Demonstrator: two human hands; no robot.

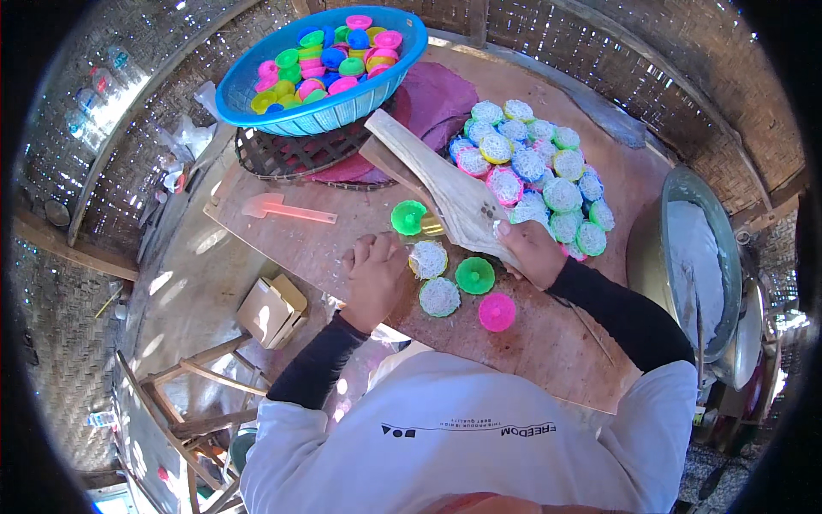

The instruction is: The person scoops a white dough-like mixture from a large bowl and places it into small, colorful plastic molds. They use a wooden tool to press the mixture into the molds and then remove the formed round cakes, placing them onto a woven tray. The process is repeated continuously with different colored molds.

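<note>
My right hand (pixel 531 254) grips a long pale wooden tool (pixel 437 192), angled up and left over the plywood table. My left hand (pixel 370 281) has bent, slightly parted fingers, holding nothing visible, just left of two small cups topped with white strands (pixel 428 259). A green cup (pixel 408 211) lies beside the tool, partly over something yellow. Another green cup (pixel 475 275) and a pink cup (pixel 497 313) are below the tool. A heap of colored cups topped with white strands (pixel 562 194) fills the table's back right. A pink spatula (pixel 291 210) lies at the left.
A blue basket (pixel 321 116) of colored cups stands at the back on a dark woven tray (pixel 282 158). A large pot (pixel 693 248) of white mixture is at the right. A cardboard box (pixel 270 313) and wooden frame (pixel 201 373) are below the table's left edge.
</note>
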